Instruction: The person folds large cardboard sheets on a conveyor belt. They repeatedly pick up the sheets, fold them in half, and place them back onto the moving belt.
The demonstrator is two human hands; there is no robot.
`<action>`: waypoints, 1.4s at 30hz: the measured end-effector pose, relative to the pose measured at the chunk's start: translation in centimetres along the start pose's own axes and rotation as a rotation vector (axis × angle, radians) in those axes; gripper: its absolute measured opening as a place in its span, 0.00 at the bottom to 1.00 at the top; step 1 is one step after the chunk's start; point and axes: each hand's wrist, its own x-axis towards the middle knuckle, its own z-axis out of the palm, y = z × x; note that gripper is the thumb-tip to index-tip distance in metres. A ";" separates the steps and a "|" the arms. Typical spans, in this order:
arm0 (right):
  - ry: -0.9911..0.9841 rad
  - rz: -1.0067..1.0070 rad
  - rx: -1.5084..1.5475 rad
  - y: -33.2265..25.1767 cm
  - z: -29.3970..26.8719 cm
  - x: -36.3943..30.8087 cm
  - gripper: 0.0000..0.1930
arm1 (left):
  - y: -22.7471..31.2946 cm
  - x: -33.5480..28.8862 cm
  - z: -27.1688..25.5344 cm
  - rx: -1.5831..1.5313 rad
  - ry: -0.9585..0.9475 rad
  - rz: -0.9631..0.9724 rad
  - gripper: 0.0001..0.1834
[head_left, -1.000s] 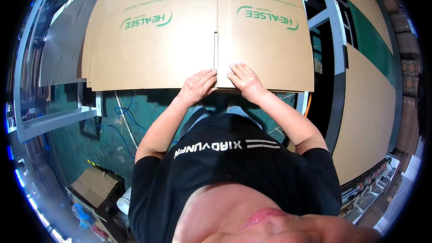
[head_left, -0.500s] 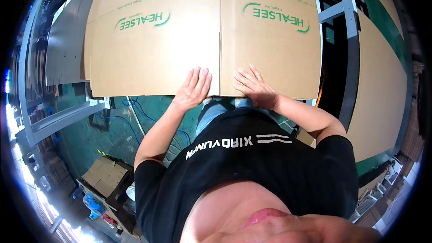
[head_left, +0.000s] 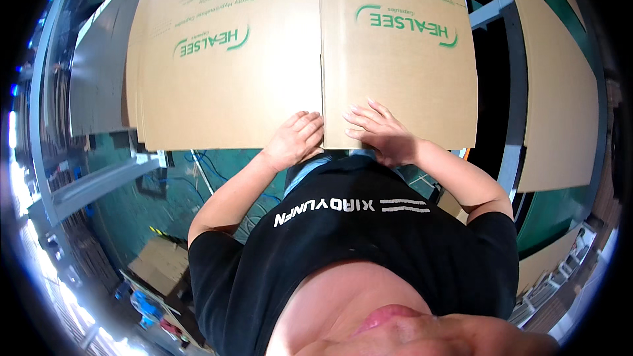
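Note:
A flat brown cardboard box blank (head_left: 217, 102) with green print lies in front of me, split by a seam down its middle. My left hand (head_left: 295, 138) is at the near edge, just left of the seam. Its fingers are bent and close together on top, with the thumb low at the edge, gripping the cardboard. To the right of the seam, my right hand (head_left: 381, 133) rests on the other panel, fingers spread and nothing held. What lies beneath the cardboard is hidden.
Grey metal frames flank me, one at left (head_left: 99, 181) and one at right (head_left: 516, 86). Another cardboard sheet (head_left: 560, 99) lies on a green surface (head_left: 550, 217) at right. Blue hoses cross the green floor (head_left: 132, 217); an opened carton (head_left: 158, 265) stands at lower left.
The blank's near edge has come slightly toward me. My left hand has slid right to the seam, its flat fingers now bent. The sheet at far right has shifted away from me.

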 end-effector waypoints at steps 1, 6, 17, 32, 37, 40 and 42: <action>-0.043 0.017 0.019 -0.1 -0.6 0.2 0.32 | -0.7 0.3 0.1 -0.028 0.039 0.057 0.24; 0.095 0.131 0.045 0.3 0.5 -0.2 0.40 | -2.5 0.4 2.2 -0.084 0.208 0.361 0.12; 0.217 0.411 -0.041 -1.4 1.8 0.4 0.38 | -2.9 1.7 5.1 -0.630 0.190 0.326 0.08; 0.749 0.891 -0.250 8.1 -1.3 -0.7 0.20 | -2.9 2.8 4.8 -0.194 0.182 0.310 0.13; 0.867 1.508 -0.008 26.3 -9.1 -11.9 0.28 | -3.7 2.8 4.6 -0.357 0.089 0.364 0.15; 1.153 1.467 0.987 26.8 -11.9 -8.6 0.23 | -4.1 3.3 4.6 -0.337 0.117 0.377 0.14; 1.091 1.437 1.270 27.1 -12.3 -8.0 0.27 | -4.5 3.2 4.8 -0.348 0.133 0.376 0.17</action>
